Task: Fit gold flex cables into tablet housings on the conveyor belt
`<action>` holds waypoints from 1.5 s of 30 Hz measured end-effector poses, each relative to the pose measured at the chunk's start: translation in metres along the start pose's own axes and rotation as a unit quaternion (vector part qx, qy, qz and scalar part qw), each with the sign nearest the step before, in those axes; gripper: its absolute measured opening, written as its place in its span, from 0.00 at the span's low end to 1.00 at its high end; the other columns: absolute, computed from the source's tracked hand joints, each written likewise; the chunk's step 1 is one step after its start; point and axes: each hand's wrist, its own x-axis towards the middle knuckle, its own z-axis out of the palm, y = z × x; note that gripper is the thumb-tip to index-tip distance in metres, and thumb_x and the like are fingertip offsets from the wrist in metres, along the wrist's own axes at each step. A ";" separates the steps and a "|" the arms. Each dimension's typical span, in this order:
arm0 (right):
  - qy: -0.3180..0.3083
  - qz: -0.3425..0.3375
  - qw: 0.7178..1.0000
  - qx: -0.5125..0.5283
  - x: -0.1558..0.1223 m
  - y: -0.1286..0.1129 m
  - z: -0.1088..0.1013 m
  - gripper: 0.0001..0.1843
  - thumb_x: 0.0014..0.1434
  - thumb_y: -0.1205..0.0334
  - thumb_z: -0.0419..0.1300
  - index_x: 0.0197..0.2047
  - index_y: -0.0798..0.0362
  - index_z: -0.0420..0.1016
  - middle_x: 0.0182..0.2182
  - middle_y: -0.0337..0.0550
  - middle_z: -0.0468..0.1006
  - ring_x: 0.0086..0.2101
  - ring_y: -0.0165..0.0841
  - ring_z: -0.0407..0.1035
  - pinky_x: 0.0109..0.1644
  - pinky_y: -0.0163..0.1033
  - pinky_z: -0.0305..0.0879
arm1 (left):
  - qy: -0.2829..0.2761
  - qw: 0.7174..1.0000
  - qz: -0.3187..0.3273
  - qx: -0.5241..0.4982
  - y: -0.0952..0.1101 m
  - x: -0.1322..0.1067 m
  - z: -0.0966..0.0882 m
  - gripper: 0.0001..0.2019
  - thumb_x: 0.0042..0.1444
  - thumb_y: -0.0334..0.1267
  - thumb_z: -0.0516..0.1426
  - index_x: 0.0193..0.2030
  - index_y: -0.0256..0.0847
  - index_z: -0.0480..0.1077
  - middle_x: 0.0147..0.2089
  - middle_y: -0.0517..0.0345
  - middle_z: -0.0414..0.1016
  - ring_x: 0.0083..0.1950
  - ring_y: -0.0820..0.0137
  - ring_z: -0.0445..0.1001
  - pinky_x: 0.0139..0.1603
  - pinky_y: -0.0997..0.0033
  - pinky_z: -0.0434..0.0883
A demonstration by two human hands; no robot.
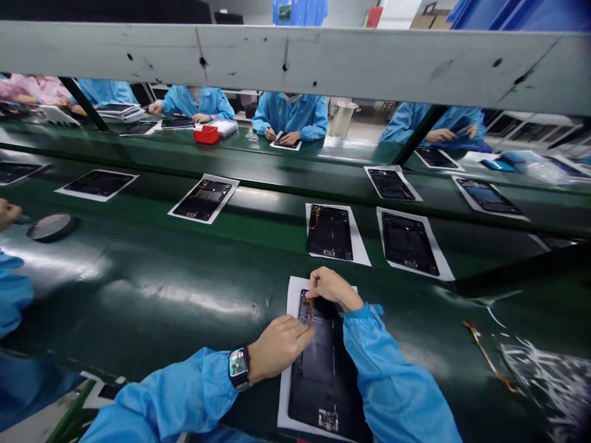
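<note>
A black tablet housing (318,375) lies on a white sheet (284,403) on the green bench in front of me. An orange flex cable (311,311) runs along its upper left part. My right hand (330,286) pinches the cable's upper end between thumb and fingertips. Lower down, my left hand (281,344) reaches in from the left, fingers together, with the fingertips at the cable's lower end. Whether those fingertips grip the cable or only press it, I cannot make out. A small circuit board (328,419) shows at the housing's bottom edge.
More housings on white sheets, including one (330,232) just beyond mine, lie along the belt. Right of me are a loose flex cable (492,357) and a clear bag of white strips (549,381). A round dish (50,227) is left, near a co-worker's hand. A metal beam (295,64) crosses overhead.
</note>
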 end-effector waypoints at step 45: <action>0.064 -0.103 0.987 -0.110 -0.030 0.018 0.007 0.16 0.56 0.52 0.67 0.39 0.49 0.65 0.35 0.38 0.77 0.33 0.36 0.71 0.31 0.37 0.48 | -0.011 0.997 0.045 0.054 0.003 -0.005 0.006 0.11 0.67 0.28 0.49 0.46 0.29 0.72 0.52 0.45 0.76 0.52 0.62 0.74 0.46 0.64 0.73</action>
